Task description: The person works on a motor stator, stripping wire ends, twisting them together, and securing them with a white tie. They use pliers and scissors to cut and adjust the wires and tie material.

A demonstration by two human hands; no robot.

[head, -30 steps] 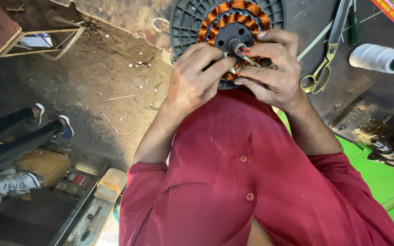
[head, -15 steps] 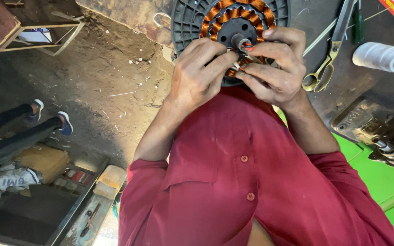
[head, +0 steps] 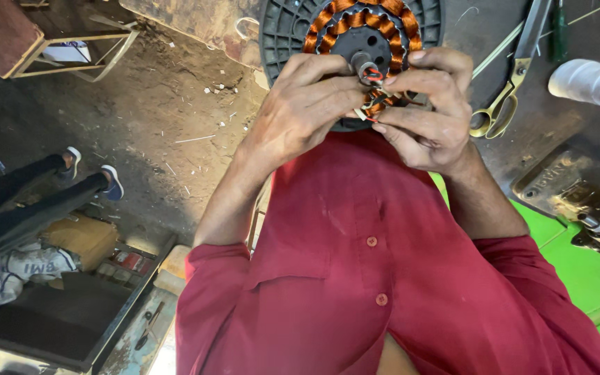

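Head view: nearest, our red shirt [head: 383, 278]. Beyond it, our left hand [head: 307, 104] and right hand [head: 428, 114] pinch thin, fragile lead wires [head: 376, 97] at the heavy, rigid copper-wound black motor stator [head: 352, 35]; we judge its rim the safest hold. Farther right lie brass-handled scissors [head: 505, 97].

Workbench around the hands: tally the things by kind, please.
Motor stator with copper windings, held by left hand and right hand: 1
Scissors: 1
White thread spool: 1
Green-handled screwdriver: 1
Total: 4
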